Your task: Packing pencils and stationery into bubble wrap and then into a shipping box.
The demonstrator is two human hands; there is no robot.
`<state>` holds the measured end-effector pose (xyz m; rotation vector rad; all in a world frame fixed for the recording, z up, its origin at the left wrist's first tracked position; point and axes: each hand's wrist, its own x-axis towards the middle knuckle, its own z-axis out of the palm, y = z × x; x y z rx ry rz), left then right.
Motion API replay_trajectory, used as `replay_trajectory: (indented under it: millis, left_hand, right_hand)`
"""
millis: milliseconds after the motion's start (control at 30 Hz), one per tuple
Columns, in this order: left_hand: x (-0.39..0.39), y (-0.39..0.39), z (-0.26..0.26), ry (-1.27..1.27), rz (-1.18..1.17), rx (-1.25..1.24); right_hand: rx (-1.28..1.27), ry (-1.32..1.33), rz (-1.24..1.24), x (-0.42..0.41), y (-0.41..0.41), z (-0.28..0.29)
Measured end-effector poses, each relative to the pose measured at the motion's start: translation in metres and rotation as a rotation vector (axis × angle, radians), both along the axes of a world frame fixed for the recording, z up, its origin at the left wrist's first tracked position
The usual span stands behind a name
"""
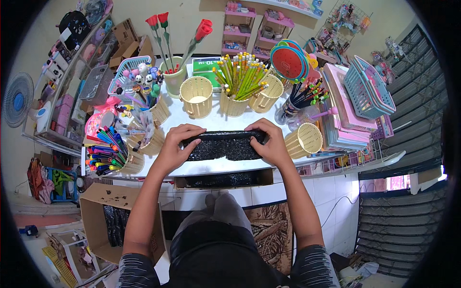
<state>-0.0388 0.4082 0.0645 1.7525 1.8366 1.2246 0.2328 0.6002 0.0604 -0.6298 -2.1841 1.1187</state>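
Both of my hands grip a sheet of glossy black plastic (222, 147), which looks folded or rolled along its far edge. My left hand (182, 145) holds its left end, thumb on top. At the right end, my right hand (264, 140) pinches it the same way. The plastic lies over the front part of the white tabletop (201, 168). Just below the table's front edge, more black plastic (225, 180) fills a shallow cardboard box. What the fold contains, if anything, is hidden.
Beyond my hands stand cream woven-pattern cups (196, 97), one full of pencils (239, 75). Colored markers (108, 153) crowd the left, near pens in cups. At right are an empty cup (304, 140), stacked pink books (349, 108) and a blue basket (369, 88). An open carton (108, 194) sits lower left.
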Motion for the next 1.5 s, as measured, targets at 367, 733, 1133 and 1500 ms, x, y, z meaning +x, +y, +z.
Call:
replay_trajectory:
  millis: [367, 733, 1133, 1500]
  left_hand:
    - [-0.003, 0.002, -0.001, -0.149, -0.071, 0.025]
    - [-0.004, 0.004, -0.009, -0.182, -0.063, -0.013]
    - [0.007, 0.002, 0.002, 0.012, 0.086, -0.045]
    - [0.014, 0.004, 0.011, -0.274, 0.091, -0.065]
  right_hand:
    - [-0.022, 0.053, 0.038, -0.001, 0.006, -0.004]
    - [0.061, 0.01, 0.002, -0.003, -0.003, -0.001]
    - [0.125, 0.011, 0.04, -0.004, 0.001, 0.003]
    - [0.267, -0.065, 0.123, 0.0, 0.0, 0.002]
